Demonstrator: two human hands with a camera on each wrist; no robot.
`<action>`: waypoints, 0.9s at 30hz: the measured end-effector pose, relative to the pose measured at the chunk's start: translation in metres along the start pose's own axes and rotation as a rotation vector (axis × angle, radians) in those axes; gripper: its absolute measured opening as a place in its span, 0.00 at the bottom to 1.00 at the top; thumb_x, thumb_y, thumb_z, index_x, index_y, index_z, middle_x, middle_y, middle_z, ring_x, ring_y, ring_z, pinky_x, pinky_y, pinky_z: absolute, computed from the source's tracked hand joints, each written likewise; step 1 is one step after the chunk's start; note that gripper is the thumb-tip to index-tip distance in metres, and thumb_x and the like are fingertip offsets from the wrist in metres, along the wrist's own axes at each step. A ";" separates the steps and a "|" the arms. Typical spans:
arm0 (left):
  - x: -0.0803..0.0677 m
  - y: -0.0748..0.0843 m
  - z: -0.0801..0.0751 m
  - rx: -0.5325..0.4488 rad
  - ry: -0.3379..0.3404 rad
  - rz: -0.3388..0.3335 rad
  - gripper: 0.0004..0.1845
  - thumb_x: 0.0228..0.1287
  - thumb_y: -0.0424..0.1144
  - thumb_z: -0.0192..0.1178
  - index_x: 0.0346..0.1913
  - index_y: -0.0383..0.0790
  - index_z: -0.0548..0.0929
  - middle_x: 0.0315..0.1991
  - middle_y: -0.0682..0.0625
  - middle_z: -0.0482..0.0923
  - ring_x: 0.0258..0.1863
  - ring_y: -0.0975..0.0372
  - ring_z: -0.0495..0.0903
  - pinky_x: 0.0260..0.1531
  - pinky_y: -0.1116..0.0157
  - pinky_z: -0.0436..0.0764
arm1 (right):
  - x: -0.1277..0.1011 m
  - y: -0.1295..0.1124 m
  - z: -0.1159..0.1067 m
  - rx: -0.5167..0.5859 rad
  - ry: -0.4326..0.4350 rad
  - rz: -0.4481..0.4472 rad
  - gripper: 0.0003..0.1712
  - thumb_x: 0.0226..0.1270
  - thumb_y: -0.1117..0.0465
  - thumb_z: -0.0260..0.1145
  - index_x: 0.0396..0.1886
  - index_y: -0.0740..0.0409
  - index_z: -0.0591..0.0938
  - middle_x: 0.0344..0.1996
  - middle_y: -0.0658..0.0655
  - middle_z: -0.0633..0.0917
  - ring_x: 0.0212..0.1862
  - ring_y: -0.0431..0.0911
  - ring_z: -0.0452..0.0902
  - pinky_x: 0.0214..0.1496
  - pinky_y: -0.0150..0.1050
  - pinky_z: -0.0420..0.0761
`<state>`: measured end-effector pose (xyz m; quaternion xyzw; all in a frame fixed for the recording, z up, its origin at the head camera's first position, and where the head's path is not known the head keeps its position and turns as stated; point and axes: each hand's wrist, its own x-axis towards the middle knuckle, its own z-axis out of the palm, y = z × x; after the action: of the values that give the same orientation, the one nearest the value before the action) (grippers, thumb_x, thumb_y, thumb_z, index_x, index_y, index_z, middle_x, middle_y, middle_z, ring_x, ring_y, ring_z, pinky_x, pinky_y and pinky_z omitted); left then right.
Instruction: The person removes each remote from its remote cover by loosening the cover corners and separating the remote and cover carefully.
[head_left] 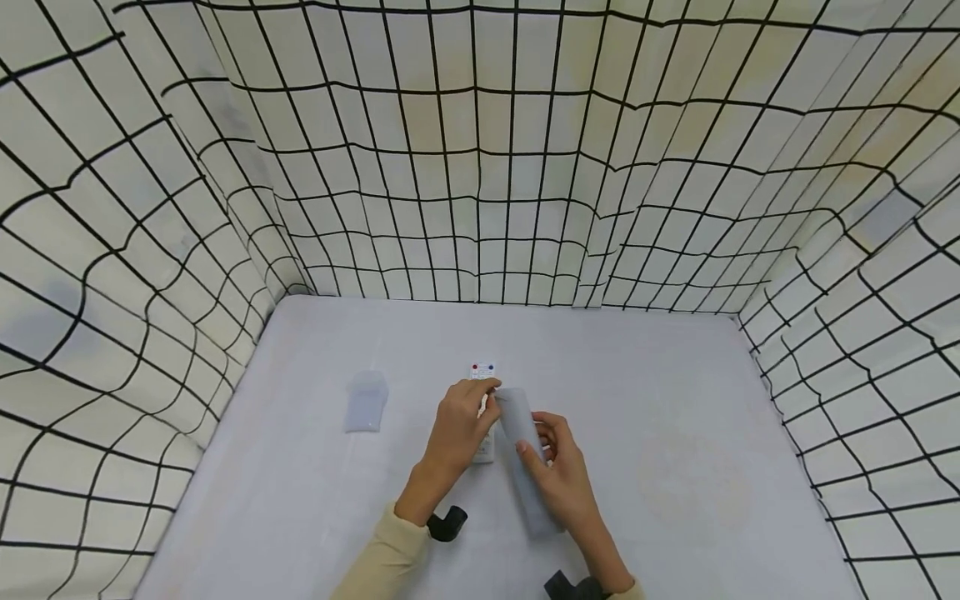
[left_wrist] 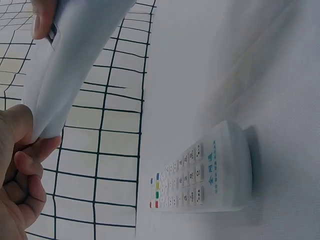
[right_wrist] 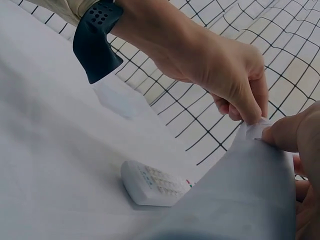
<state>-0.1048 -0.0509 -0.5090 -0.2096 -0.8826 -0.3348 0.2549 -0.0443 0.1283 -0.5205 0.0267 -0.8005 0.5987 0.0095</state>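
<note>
A long, pale grey-white, soft-looking sleeve is held tilted above the table between both hands. My left hand pinches its upper end between thumb and fingers, as the left wrist view also shows. My right hand grips its side lower down, thumb on the near face. Beneath the left hand, a white remote control with rows of buttons lies face up on the table; in the head view the hand covers part of it. Whether anything is inside the sleeve I cannot tell.
A flat translucent packet lies on the white-covered table, left of the hands. White walls with black netting enclose the table at the back and both sides. Each wrist carries a black strap mount.
</note>
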 end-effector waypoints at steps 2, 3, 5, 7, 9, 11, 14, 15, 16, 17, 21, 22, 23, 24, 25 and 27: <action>0.000 -0.003 0.000 -0.041 0.001 -0.038 0.09 0.64 0.26 0.67 0.45 0.36 0.89 0.40 0.47 0.90 0.38 0.58 0.85 0.38 0.61 0.84 | 0.001 0.000 0.000 0.003 -0.005 -0.010 0.28 0.72 0.60 0.71 0.67 0.55 0.73 0.52 0.59 0.89 0.46 0.42 0.80 0.44 0.30 0.77; 0.001 -0.005 -0.001 -0.056 0.001 -0.050 0.08 0.64 0.26 0.67 0.45 0.36 0.89 0.39 0.47 0.89 0.37 0.58 0.84 0.37 0.61 0.84 | 0.002 0.000 -0.001 0.008 -0.008 -0.011 0.27 0.72 0.60 0.71 0.67 0.55 0.73 0.52 0.59 0.89 0.46 0.42 0.81 0.44 0.30 0.77; 0.001 -0.007 -0.002 -0.083 -0.004 -0.065 0.07 0.65 0.26 0.66 0.43 0.37 0.89 0.35 0.49 0.88 0.34 0.60 0.82 0.35 0.64 0.82 | 0.003 0.000 -0.002 0.028 -0.012 -0.008 0.27 0.72 0.60 0.71 0.67 0.56 0.73 0.52 0.60 0.89 0.46 0.40 0.81 0.44 0.30 0.78; 0.002 -0.010 -0.002 -0.120 -0.007 -0.078 0.07 0.64 0.26 0.66 0.42 0.38 0.89 0.30 0.51 0.83 0.30 0.62 0.78 0.31 0.68 0.78 | 0.004 0.002 -0.003 0.056 -0.020 -0.007 0.27 0.72 0.61 0.71 0.67 0.56 0.74 0.52 0.61 0.88 0.46 0.38 0.81 0.45 0.30 0.80; 0.003 -0.012 -0.004 -0.173 -0.014 -0.098 0.07 0.64 0.26 0.66 0.42 0.38 0.89 0.27 0.52 0.79 0.29 0.64 0.75 0.30 0.70 0.75 | 0.004 0.003 -0.004 0.091 -0.033 -0.008 0.27 0.72 0.62 0.71 0.67 0.57 0.74 0.52 0.62 0.88 0.46 0.37 0.82 0.45 0.30 0.81; 0.005 -0.013 -0.006 -0.240 -0.033 -0.127 0.07 0.65 0.26 0.66 0.42 0.39 0.89 0.26 0.53 0.77 0.29 0.66 0.73 0.29 0.71 0.73 | 0.005 0.005 -0.006 0.132 -0.052 -0.015 0.27 0.72 0.64 0.70 0.67 0.59 0.73 0.53 0.64 0.87 0.47 0.37 0.83 0.47 0.30 0.82; 0.007 -0.015 -0.009 -0.338 -0.080 -0.188 0.07 0.68 0.27 0.65 0.42 0.41 0.89 0.27 0.55 0.78 0.30 0.67 0.73 0.30 0.71 0.73 | 0.005 0.007 -0.009 0.187 -0.077 -0.020 0.27 0.72 0.66 0.70 0.67 0.60 0.73 0.54 0.65 0.86 0.49 0.38 0.84 0.48 0.30 0.83; 0.008 -0.016 -0.010 -0.371 -0.099 -0.209 0.07 0.68 0.28 0.65 0.43 0.42 0.89 0.27 0.55 0.79 0.30 0.67 0.73 0.31 0.70 0.74 | 0.005 0.007 -0.010 0.201 -0.087 -0.023 0.27 0.72 0.67 0.69 0.67 0.60 0.72 0.54 0.66 0.86 0.49 0.38 0.84 0.49 0.30 0.83; 0.008 -0.016 -0.011 -0.399 -0.118 -0.231 0.07 0.69 0.28 0.65 0.43 0.43 0.89 0.28 0.55 0.79 0.30 0.67 0.74 0.31 0.70 0.74 | 0.004 0.008 -0.011 0.215 -0.097 -0.028 0.27 0.73 0.67 0.69 0.68 0.61 0.72 0.55 0.66 0.86 0.50 0.38 0.84 0.49 0.30 0.84; 0.009 -0.017 -0.012 -0.425 -0.135 -0.253 0.07 0.70 0.29 0.66 0.43 0.43 0.90 0.28 0.54 0.80 0.30 0.67 0.74 0.32 0.70 0.75 | 0.004 0.008 -0.012 0.225 -0.106 -0.029 0.27 0.73 0.67 0.68 0.68 0.61 0.71 0.56 0.66 0.85 0.50 0.39 0.84 0.50 0.31 0.84; 0.011 -0.020 -0.014 -0.535 -0.201 -0.345 0.07 0.71 0.30 0.65 0.44 0.44 0.90 0.35 0.51 0.87 0.34 0.68 0.80 0.38 0.70 0.79 | 0.002 0.009 -0.015 0.251 -0.149 -0.051 0.27 0.75 0.67 0.66 0.69 0.63 0.70 0.60 0.69 0.83 0.52 0.38 0.83 0.52 0.33 0.84; 0.011 -0.020 -0.015 -0.564 -0.216 -0.366 0.07 0.71 0.30 0.65 0.45 0.43 0.90 0.37 0.49 0.88 0.35 0.68 0.81 0.39 0.71 0.80 | 0.001 0.009 -0.015 0.255 -0.158 -0.053 0.27 0.75 0.67 0.66 0.69 0.63 0.69 0.61 0.69 0.83 0.53 0.38 0.83 0.52 0.34 0.84; 0.011 -0.021 -0.015 -0.601 -0.232 -0.388 0.07 0.72 0.30 0.65 0.45 0.42 0.90 0.39 0.47 0.88 0.37 0.68 0.83 0.40 0.71 0.81 | 0.001 0.010 -0.016 0.263 -0.168 -0.052 0.26 0.76 0.67 0.65 0.70 0.62 0.69 0.62 0.69 0.82 0.53 0.38 0.83 0.51 0.35 0.85; 0.012 -0.021 -0.015 -0.637 -0.246 -0.403 0.06 0.72 0.30 0.64 0.46 0.40 0.89 0.41 0.45 0.89 0.38 0.68 0.84 0.42 0.71 0.82 | 0.001 0.010 -0.016 0.274 -0.178 -0.050 0.26 0.77 0.67 0.64 0.70 0.62 0.69 0.63 0.69 0.81 0.53 0.38 0.83 0.51 0.36 0.85; 0.012 -0.022 -0.015 -0.674 -0.259 -0.418 0.06 0.72 0.30 0.64 0.46 0.38 0.89 0.42 0.43 0.89 0.39 0.68 0.85 0.42 0.71 0.83 | 0.000 0.011 -0.017 0.287 -0.186 -0.047 0.26 0.77 0.67 0.63 0.70 0.62 0.69 0.64 0.68 0.81 0.52 0.39 0.84 0.50 0.38 0.85; 0.012 -0.023 -0.015 -0.747 -0.280 -0.443 0.07 0.72 0.30 0.63 0.47 0.34 0.88 0.42 0.41 0.89 0.38 0.68 0.85 0.43 0.69 0.84 | 0.000 0.013 -0.017 0.324 -0.204 -0.037 0.25 0.78 0.67 0.62 0.71 0.61 0.68 0.65 0.65 0.81 0.52 0.40 0.84 0.48 0.40 0.86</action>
<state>-0.1222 -0.0746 -0.5033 -0.1366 -0.7507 -0.6452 -0.0376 -0.0451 0.1486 -0.5279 0.1033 -0.6897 0.7137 -0.0651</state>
